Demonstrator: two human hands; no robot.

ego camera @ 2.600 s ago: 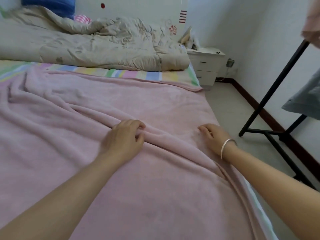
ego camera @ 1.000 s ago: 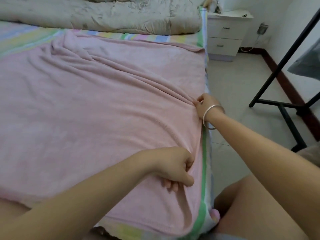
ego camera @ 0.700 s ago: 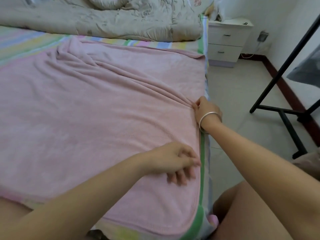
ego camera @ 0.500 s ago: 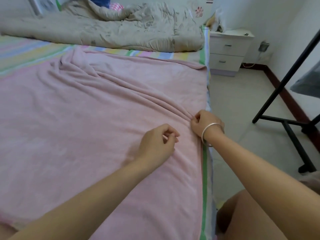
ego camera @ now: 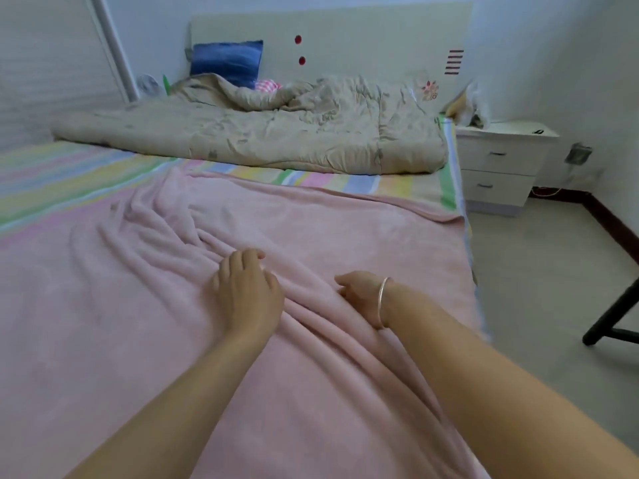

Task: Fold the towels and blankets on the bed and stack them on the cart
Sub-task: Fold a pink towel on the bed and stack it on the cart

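- Pink blanket [ego camera: 155, 323]: spread over the near part of the bed and covering it to the right edge. It is not flat: long ridges run diagonally from its far left corner down toward the person.
- Left hand [ego camera: 247, 295]: palm down on the blanket at the middle of the ridges. The fingers [ego camera: 242, 259] are bent at the knuckles and curled over one raised fold, with the thumb lying against the fold's right side.
- Right hand [ego camera: 359, 295]: just beside the left, set on its edge against the same run of folds. The fingertips are sunk in the cloth (whether they pinch it or merely press cannot be told). A silver bracelet [ego camera: 382, 302] sits on the wrist.
- Striped sheet [ego camera: 69, 174]: exposed beyond the blanket's far edge and to the left.
- Beige quilt [ego camera: 259, 133]: bunched across the head of the bed, apart from the blanket.
- Blue pillow [ego camera: 226, 62]: upright against the headboard [ego camera: 363, 36], behind the quilt.
- White nightstand [ego camera: 501, 160]: on the floor right of the bed's head.
- Black stand foot [ego camera: 612, 323]: at the right edge, on the floor.
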